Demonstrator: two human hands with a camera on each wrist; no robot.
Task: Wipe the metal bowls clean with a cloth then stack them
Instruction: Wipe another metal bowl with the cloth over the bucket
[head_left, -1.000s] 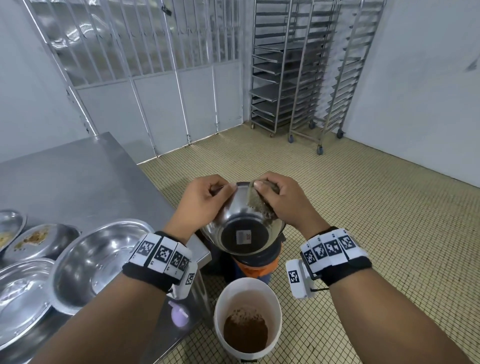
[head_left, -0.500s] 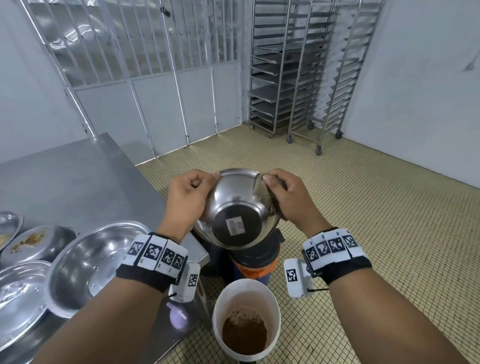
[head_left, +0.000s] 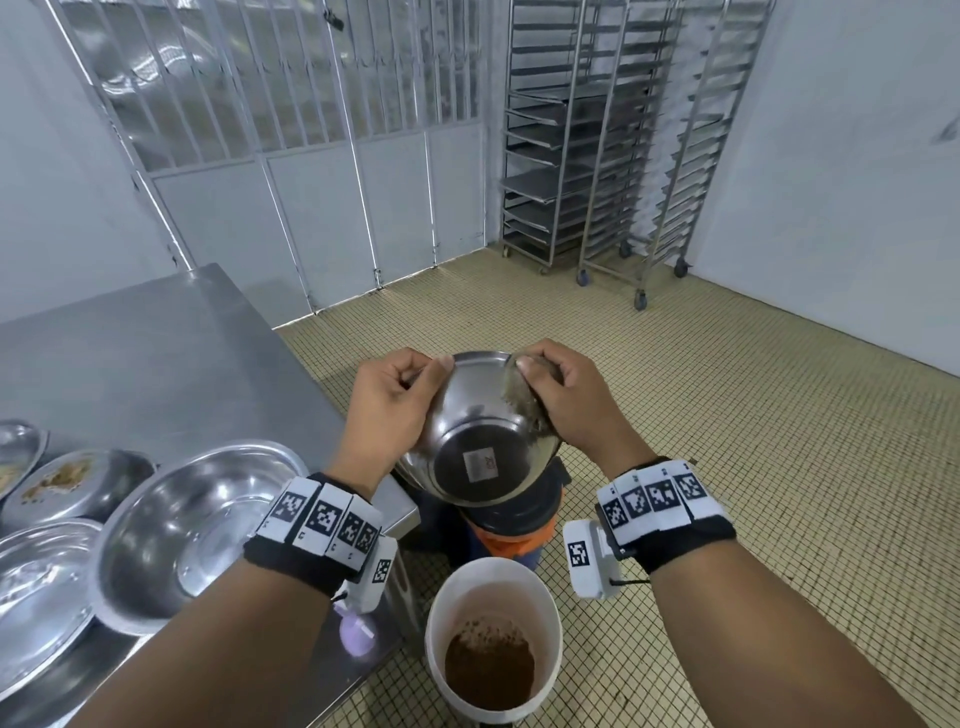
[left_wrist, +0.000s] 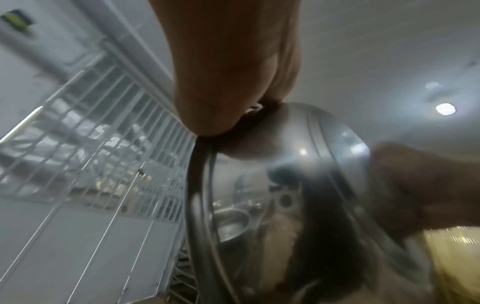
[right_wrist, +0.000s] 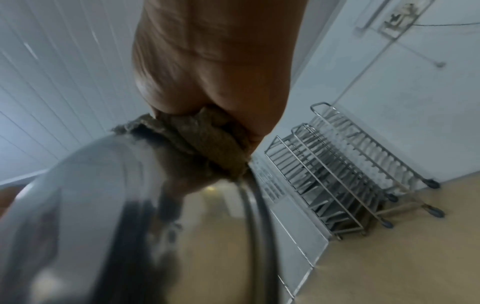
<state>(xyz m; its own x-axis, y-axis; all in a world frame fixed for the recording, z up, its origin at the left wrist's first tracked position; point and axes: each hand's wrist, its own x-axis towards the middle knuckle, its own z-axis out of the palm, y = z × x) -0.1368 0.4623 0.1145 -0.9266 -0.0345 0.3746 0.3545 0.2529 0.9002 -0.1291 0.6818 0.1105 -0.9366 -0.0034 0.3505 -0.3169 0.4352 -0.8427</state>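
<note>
While the left hand (head_left: 390, 410) pinches its rim, the metal bowl (head_left: 480, 441) hangs tilted above the white bucket (head_left: 492, 639). The right hand (head_left: 563, 402) clamps the cloth (head_left: 519, 397) over the opposite rim. Judged light, rigid and slippery; the rolled rim offers the surest hold.

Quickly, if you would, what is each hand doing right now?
Left hand: grips the bowl by its rim.
Right hand: pinches the cloth against the bowl's rim.

bowl (head_left: 478, 436) interior hidden, fingers (head_left: 545, 364) cloth-covered
</note>
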